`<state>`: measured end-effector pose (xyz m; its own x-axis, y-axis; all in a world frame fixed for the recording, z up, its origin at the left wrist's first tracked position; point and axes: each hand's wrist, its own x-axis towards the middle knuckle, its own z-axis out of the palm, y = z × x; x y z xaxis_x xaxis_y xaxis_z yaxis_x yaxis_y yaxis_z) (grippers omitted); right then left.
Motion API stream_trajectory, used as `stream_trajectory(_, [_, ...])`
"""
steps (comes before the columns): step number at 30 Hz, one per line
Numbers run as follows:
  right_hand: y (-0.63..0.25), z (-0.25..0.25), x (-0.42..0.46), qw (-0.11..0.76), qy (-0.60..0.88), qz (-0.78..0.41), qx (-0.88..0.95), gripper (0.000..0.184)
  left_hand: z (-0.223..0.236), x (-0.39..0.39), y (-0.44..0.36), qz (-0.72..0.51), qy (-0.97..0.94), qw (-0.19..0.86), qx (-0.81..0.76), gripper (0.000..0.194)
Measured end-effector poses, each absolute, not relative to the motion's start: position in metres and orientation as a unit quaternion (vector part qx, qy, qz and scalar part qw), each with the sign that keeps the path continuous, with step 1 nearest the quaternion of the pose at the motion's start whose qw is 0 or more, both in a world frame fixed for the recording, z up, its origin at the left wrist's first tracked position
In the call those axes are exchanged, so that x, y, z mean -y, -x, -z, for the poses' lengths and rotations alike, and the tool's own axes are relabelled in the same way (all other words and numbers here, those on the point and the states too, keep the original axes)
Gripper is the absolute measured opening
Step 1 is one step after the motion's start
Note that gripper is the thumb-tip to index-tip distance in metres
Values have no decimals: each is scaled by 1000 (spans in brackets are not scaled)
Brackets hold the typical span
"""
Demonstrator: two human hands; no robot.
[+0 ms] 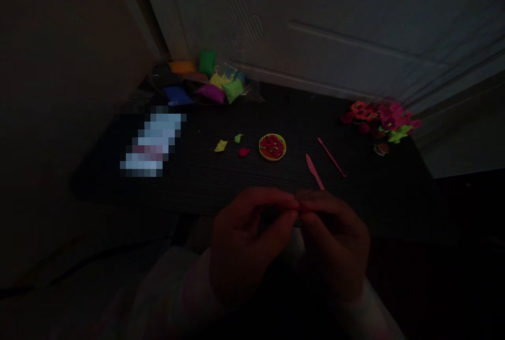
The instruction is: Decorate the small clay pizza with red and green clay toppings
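Left hand (250, 237) and right hand (335, 237) meet at near side; I hold both sets of fingertips nearly closed on small reddish piece (303, 209). Yellow-rimmed dish (272, 158) lies farther, left of pink knife (314, 171).

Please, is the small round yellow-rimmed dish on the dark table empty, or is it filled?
Filled: inside the rim of the round yellow-rimmed dish, small red lumps with light green bits cover much of a reddish base.

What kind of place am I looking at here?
Probably a dim room at home: a small dark craft table with colorful packets, a pink plastic knife and a pale panelled surface behind.
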<state>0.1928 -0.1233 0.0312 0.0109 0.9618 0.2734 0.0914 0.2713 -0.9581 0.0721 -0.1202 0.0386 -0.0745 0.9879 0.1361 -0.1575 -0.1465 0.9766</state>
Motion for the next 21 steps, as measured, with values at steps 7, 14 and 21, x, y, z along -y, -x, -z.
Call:
stream_trajectory(7, [-191, -31, 122, 566, 434, -411, 567, 21, -36, 121, -72, -590, -472, 500, -425, 27])
stream_trajectory(14, [-189, -29, 122, 601, 394, -428, 548, 19, -37, 124, -71, -575, -490, 503, -419, 26])
stream_trajectory(21, [-188, -29, 120, 614, 352, -444, 549, 20, -35, 122, -68, -581, -523, 497, -377, 27])
